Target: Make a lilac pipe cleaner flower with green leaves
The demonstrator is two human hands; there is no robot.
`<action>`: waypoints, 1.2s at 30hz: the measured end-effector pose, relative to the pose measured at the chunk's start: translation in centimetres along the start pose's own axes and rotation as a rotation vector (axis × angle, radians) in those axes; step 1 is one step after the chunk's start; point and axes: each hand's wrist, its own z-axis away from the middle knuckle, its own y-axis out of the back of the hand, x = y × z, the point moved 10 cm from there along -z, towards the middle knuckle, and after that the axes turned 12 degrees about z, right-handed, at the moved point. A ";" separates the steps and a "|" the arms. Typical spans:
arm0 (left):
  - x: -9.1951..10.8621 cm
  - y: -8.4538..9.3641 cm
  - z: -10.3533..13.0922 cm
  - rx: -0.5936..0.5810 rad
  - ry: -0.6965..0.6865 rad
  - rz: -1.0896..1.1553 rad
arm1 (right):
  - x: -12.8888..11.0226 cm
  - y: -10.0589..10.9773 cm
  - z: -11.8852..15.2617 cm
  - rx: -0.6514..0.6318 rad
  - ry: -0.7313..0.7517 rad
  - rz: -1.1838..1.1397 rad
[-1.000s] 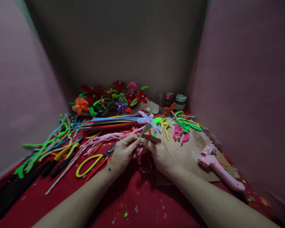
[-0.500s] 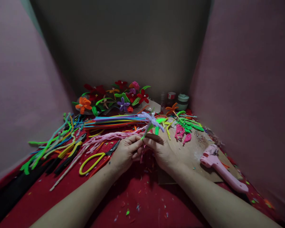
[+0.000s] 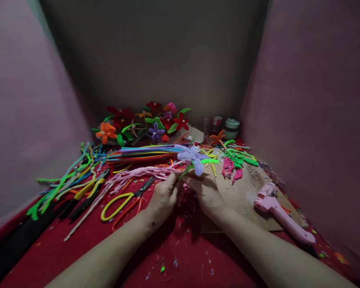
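A light purple pipe-cleaner flower (image 3: 192, 156) with green leaves is held up in front of me, its petals facing partly toward me. My left hand (image 3: 165, 193) pinches its green stem from the left. From the right, my right hand (image 3: 205, 192) has its fingers closed at the same stem, just below the petals. The stem's lower end is hidden by my fingers. Behind my left hand lie pink pipe cleaners (image 3: 135, 175) and scissors (image 3: 117, 207) with yellow and orange handles.
A pink glue gun (image 3: 283, 218) rests on a cardboard sheet (image 3: 237, 212) at right. Pliers (image 3: 88, 196) and loose green pipe cleaners (image 3: 60, 190) lie at left. Finished flowers (image 3: 156, 131), a bundle of coloured pipe cleaners (image 3: 147, 151) and a lidded jar (image 3: 231, 129) stand farther back.
The purple flower has turned and tipped, so its open petals now show more toward me and its green leaf points right. My left hand has rotated slightly; both hands stay at the stem.
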 end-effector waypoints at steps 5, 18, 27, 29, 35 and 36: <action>-1.0 -0.6 -0.2 -0.056 0.148 0.222 | -0.3 -0.5 0.2 -0.037 0.021 0.094; -3.1 -2.6 0.1 -0.275 0.419 0.572 | 0.4 -1.9 0.4 -0.211 -0.066 0.013; -2.1 -3.8 1.4 -0.505 0.539 0.805 | 1.6 -1.7 -0.3 -0.313 -0.141 -0.124; -2.0 -3.9 1.7 -0.529 0.560 0.799 | 1.2 -2.0 -0.2 -0.345 -0.114 -0.099; -1.9 -3.8 1.8 -0.577 0.537 0.781 | 0.5 -2.2 0.1 -0.321 -0.095 -0.091; -2.0 -3.8 1.8 -0.581 0.534 0.776 | 0.6 -2.2 0.1 -0.310 -0.106 -0.104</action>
